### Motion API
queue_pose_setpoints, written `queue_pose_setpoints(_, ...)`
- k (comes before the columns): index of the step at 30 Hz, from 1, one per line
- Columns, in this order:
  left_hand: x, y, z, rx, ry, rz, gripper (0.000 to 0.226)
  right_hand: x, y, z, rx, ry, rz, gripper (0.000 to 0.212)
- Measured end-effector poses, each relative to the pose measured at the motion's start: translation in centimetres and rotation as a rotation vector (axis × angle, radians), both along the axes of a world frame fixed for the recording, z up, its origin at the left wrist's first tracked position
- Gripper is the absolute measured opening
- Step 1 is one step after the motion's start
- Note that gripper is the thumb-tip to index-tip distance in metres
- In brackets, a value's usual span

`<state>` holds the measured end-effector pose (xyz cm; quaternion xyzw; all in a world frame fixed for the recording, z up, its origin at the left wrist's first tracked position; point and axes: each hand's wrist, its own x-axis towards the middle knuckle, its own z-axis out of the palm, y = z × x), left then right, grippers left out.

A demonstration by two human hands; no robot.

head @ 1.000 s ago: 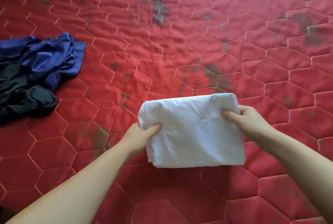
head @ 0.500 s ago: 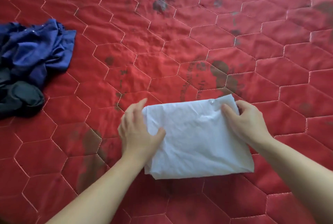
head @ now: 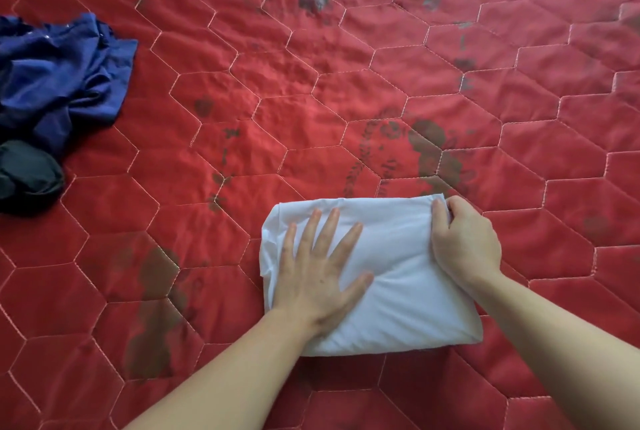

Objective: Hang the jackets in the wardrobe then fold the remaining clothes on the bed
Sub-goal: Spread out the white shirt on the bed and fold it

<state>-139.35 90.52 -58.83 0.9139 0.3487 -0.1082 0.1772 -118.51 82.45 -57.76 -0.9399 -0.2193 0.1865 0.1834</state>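
- Left hand [head: 317, 273] presses flat, fingers spread, on a folded white cloth [head: 398, 291] at 6 o'clock on the red bed [head: 311, 83].
- Right hand [head: 462, 242] grips its far corner.
- Blue garment [head: 65, 76] and dark garment [head: 29, 175] lie crumpled at 9 o'clock.

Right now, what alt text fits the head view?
Two hands work a folded white garment on a red quilted bed: left hand pressing flat, right hand gripping its corner. Blue and dark clothes lie left.
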Motion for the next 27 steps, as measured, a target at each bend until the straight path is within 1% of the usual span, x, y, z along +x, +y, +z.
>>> queue_pose_setpoints(2,0.0,0.1,-0.2,0.003,-0.012,0.001,0.072,0.1,-0.1,-0.2,-0.025,-0.018,0.003,0.04)
queue_pose_setpoints(5,-0.3,0.2,0.1,-0.033,-0.096,0.049,0.07,0.2,-0.1,-0.1,-0.005,-0.005,0.011,0.04)
queue_pose_setpoints(8,-0.6,-0.3,0.5,-0.036,-0.118,0.242,0.071,0.1,-0.6,0.2,0.065,0.029,-0.018,0.038)
queue_pose_setpoints(10,-0.7,-0.9,0.7,-0.028,-0.137,0.377,0.078,-0.3,-1.1,0.6,0.111,0.047,-0.046,0.033)
queue_pose_setpoints(12,-0.8,-1.4,0.9,-0.087,-0.163,0.529,0.088,-1.0,-1.7,0.9,0.145,0.09,-0.088,0.03)
queue_pose_setpoints(15,-1.0,-2.3,1.9,-0.131,-0.175,0.712,0.095,-2.3,-2.5,1.6,0.147,0.202,-0.149,0.035)
queue_pose_setpoints(17,-1.5,-2.8,2.9,-0.145,-0.179,0.877,0.098,-3.2,-3.1,2.2,0.086,0.269,-0.164,0.041)
queue_pose_setpoints(19,-2.3,-2.9,3.8,-0.204,-0.178,1.044,0.097,-4.3,-4.0,2.7,-0.001,0.301,-0.16,0.046)
queue_pose_setpoints(20,-2.6,-3.0,4.1,-0.237,-0.179,1.085,0.095,-4.9,-4.5,2.9,-0.035,0.312,-0.161,0.049)
queue_pose_setpoints(22,-3.3,-3.3,4.5,-0.305,-0.22,1.099,0.091,-5.9,-5.5,3.1,-0.057,0.347,-0.161,0.055)
queue_pose_setpoints(25,-3.8,-3.3,4.8,-0.472,-0.313,1.176,0.08,-6.9,-6.8,3.1,-0.014,0.422,-0.155,0.055)
queue_pose_setpoints(27,-4.0,-3.0,5.2,-0.6,-0.284,1.278,0.08,-7.2,-7.9,3.1,0.076,0.518,-0.191,0.046)
